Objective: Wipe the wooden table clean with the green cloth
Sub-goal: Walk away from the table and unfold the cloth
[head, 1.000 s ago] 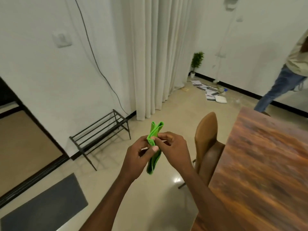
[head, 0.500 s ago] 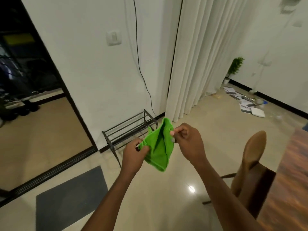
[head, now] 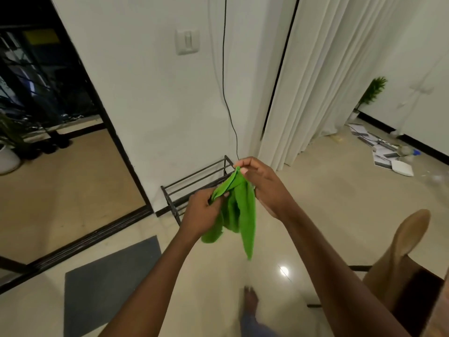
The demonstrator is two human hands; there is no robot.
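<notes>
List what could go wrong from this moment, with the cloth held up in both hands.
The green cloth hangs bunched between the left hand and right hand, pinched only at its upper edge, so it could slip to the floor. The wooden table is almost out of view, so wiping may be delayed. Turning back, the person might bump the tan chair close on the right.

Bright green cloth [head: 239,210], plain, no pattern. Grey rectangular floor mat [head: 107,283]. Black metal rack [head: 194,183] against a white wall [head: 145,93]. Cream pleated curtain [head: 315,81]. Tan chair back [head: 408,237].
</notes>
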